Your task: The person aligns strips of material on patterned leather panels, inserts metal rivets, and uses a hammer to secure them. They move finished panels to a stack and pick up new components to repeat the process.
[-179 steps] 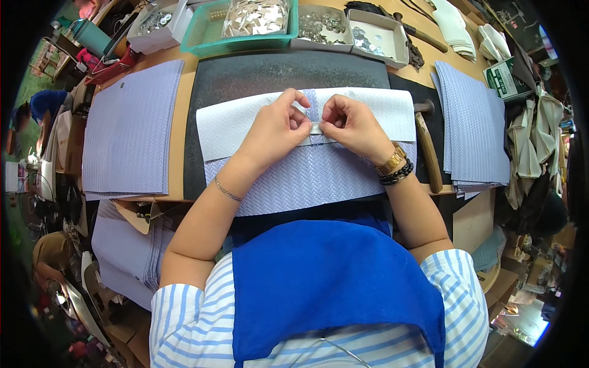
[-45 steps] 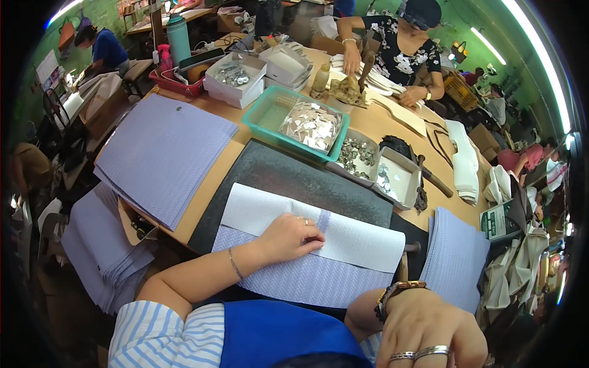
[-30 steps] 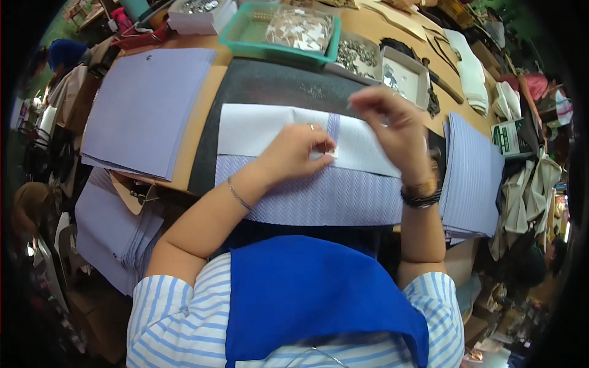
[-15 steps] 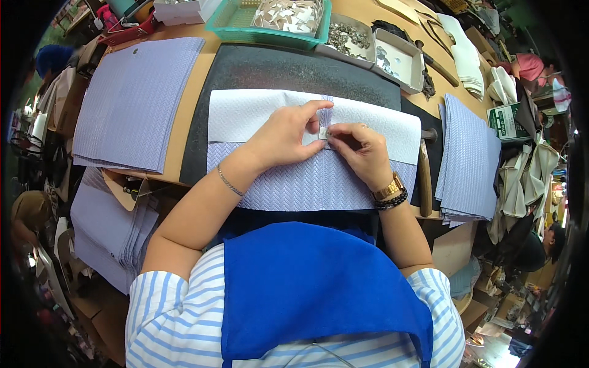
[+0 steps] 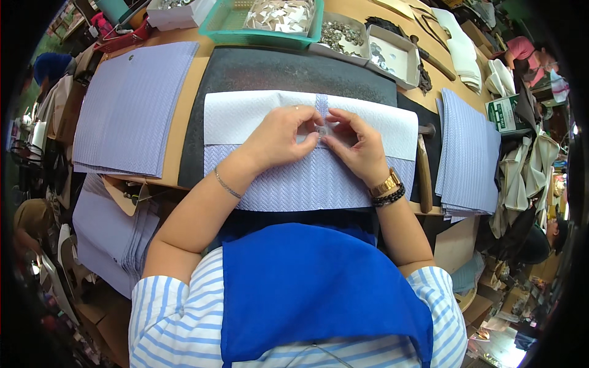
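We worked at a wooden surface covered in the middle by a dark mat. On it lay stacks of lavender fabric pieces at left and right, a green tray and small boxes at the far edge.

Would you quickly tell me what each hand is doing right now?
Left hand: fingertips pinched on a small snap piece.
Right hand: pinching the same piece.

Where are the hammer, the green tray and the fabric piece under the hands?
hammer (image 5: 424,173), head view, middle of its wooden handle.
green tray (image 5: 270,39), head view, its near rim.
fabric piece (image 5: 288,187), head view, lilac lower half, below the left hand (image 5: 279,136).
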A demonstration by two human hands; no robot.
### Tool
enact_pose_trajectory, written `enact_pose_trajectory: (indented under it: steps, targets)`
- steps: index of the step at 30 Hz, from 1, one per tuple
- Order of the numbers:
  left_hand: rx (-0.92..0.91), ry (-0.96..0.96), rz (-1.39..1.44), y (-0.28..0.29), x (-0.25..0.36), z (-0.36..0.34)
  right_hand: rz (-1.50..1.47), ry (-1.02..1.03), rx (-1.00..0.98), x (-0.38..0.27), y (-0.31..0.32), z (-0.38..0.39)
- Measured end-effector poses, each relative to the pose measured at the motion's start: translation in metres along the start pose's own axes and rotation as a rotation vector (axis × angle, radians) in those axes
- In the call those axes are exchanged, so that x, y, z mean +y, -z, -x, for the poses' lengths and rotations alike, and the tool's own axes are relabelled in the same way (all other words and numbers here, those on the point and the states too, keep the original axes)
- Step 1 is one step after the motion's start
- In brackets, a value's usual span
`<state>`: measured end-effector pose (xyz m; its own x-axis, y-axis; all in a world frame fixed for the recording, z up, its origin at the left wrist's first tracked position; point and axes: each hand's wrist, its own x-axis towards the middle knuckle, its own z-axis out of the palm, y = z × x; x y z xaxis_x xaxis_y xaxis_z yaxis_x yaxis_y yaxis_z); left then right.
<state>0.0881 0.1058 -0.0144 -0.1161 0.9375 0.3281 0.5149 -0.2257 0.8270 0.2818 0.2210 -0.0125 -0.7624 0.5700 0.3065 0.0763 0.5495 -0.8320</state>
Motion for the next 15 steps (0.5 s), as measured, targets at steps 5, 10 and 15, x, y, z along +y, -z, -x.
enact_pose_trajectory:
  steps: [5,10,15]
  targets:
    - [0.019,-0.033,-0.069,-0.002,0.001,0.002,0.284,0.089,0.214,-0.004,0.048,0.004]
    - [0.013,0.001,-0.192,-0.004,0.005,0.001,0.856,-0.191,0.238,0.028,0.136,0.069]
    - [0.051,-0.009,-0.096,-0.005,0.004,0.004,0.918,-0.434,0.172,0.04,0.156,0.124]
